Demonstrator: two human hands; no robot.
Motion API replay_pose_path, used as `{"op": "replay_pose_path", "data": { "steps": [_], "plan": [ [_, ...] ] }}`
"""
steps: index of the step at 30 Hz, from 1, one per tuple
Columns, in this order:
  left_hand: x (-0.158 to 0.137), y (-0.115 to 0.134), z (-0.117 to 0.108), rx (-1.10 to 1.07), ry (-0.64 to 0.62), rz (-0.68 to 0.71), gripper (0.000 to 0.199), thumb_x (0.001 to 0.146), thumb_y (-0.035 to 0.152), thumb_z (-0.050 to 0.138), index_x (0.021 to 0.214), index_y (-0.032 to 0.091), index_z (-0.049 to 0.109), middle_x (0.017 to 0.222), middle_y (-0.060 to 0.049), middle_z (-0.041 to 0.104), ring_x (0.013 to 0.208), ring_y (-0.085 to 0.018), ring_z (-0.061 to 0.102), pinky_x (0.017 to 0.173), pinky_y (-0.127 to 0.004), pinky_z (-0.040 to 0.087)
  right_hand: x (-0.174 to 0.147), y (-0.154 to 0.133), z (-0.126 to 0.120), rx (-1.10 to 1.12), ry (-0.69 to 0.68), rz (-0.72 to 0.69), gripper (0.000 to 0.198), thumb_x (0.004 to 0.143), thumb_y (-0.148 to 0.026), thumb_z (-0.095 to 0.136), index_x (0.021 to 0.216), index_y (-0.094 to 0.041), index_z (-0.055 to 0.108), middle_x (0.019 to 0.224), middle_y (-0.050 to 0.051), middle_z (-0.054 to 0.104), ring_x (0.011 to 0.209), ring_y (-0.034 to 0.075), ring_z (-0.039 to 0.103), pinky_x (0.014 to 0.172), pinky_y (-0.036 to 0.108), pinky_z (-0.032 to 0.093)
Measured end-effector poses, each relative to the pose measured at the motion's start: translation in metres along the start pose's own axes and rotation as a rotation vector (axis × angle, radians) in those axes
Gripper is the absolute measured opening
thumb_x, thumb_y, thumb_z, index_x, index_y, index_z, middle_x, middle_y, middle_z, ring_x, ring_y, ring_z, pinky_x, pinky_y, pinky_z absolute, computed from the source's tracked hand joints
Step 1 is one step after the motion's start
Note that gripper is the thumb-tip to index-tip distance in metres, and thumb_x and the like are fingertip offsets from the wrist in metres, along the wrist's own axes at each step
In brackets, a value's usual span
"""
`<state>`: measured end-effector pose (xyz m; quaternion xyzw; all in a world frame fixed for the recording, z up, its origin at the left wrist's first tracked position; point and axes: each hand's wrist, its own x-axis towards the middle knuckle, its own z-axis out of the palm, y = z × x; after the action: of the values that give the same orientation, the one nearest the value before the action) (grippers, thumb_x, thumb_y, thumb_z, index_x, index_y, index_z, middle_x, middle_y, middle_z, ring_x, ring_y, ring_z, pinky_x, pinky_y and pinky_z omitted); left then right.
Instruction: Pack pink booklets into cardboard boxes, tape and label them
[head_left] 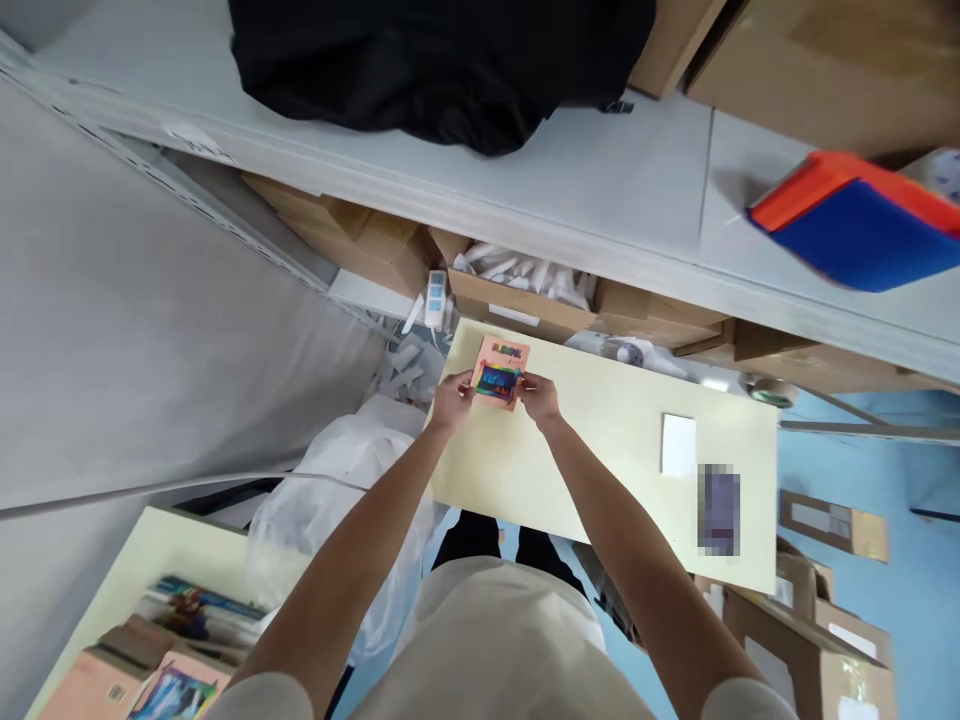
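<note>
1. Clock directions are as seen in the view, with 12 at the top.
2. The pink pack (501, 350) is over the 10 o'clock part of the table (592, 430), its picture side facing up. Whether it touches the tabletop, I cannot tell.
3. The left hand (453, 398) grasps the pack at its 9 o'clock edge, fingers bent around it.
4. The right hand (538, 397) pinches the pack at its 3 o'clock edge, thumb and fingers on the rim.
5. The pack's front bears multicoloured lettering towards 12 and a dark blue picture in a bright frame below.
6. A white card (678, 445) lies on the table at 4 o'clock from the pack, well apart.
7. A pixelated purple item (718, 510) is just beside the card, at its 5 o'clock.
8. At 11 o'clock from the pack is a white device (436, 298); at 12, a carton (472, 288) of white pieces.
9. A shelf (615, 200) crosses above, with a black bag (442, 70) at 12 and an orange-and-blue object (862, 225) at 2.
10. At 8 o'clock are a clear plastic sheet (322, 470) and, farther out, a second table (172, 535) with pink stacks (97, 685).
</note>
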<state>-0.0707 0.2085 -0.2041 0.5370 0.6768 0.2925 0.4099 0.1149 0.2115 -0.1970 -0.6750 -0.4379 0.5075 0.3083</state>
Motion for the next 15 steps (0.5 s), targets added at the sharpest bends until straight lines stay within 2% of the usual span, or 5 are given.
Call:
{"op": "replay_pose_path", "data": {
  "steps": [4, 8, 12, 15],
  "plan": [
    [0.033, -0.024, -0.003, 0.144, -0.023, 0.026, 0.029, 0.07, 0.007, 0.053, 0.089, 0.019, 0.071, 0.074, -0.002, 0.062, 0.065, -0.014, 0.057, 0.066, -0.026, 0.047, 0.032, 0.005, 0.028, -0.067, 0.094, 0.087, 0.026, 0.065, -0.022, 0.058, 0.089, -0.02, 0.07, 0.073, 0.001, 0.066, 0.066, 0.016, 0.059, 0.066, 0.029, 0.048],
    [0.041, -0.035, -0.004, 0.228, -0.016, 0.056, 0.03, 0.069, 0.004, 0.051, 0.086, 0.019, 0.07, 0.069, -0.002, 0.056, 0.069, -0.016, 0.054, 0.072, -0.028, 0.046, 0.04, 0.007, 0.044, -0.135, 0.126, 0.101, 0.026, 0.069, -0.016, 0.058, 0.092, -0.022, 0.068, 0.079, 0.003, 0.068, 0.074, 0.017, 0.061, 0.074, 0.03, 0.049],
    [0.037, -0.036, -0.005, 0.258, -0.003, 0.07, 0.027, 0.07, 0.004, 0.05, 0.084, 0.017, 0.069, 0.073, -0.004, 0.055, 0.071, -0.017, 0.054, 0.075, -0.029, 0.046, 0.033, 0.008, 0.045, -0.234, 0.141, 0.04, 0.027, 0.075, -0.019, 0.055, 0.1, -0.019, 0.064, 0.084, 0.005, 0.067, 0.075, 0.017, 0.061, 0.075, 0.031, 0.049],
    [0.032, -0.033, -0.005, 0.255, 0.018, 0.065, 0.03, 0.072, 0.005, 0.049, 0.091, 0.016, 0.069, 0.08, -0.006, 0.057, 0.072, -0.017, 0.056, 0.077, -0.03, 0.047, 0.026, 0.008, 0.035, -0.201, 0.154, 0.052, 0.034, 0.074, -0.021, 0.057, 0.107, -0.015, 0.062, 0.089, 0.007, 0.066, 0.074, 0.017, 0.061, 0.075, 0.03, 0.05]
  ]
}}
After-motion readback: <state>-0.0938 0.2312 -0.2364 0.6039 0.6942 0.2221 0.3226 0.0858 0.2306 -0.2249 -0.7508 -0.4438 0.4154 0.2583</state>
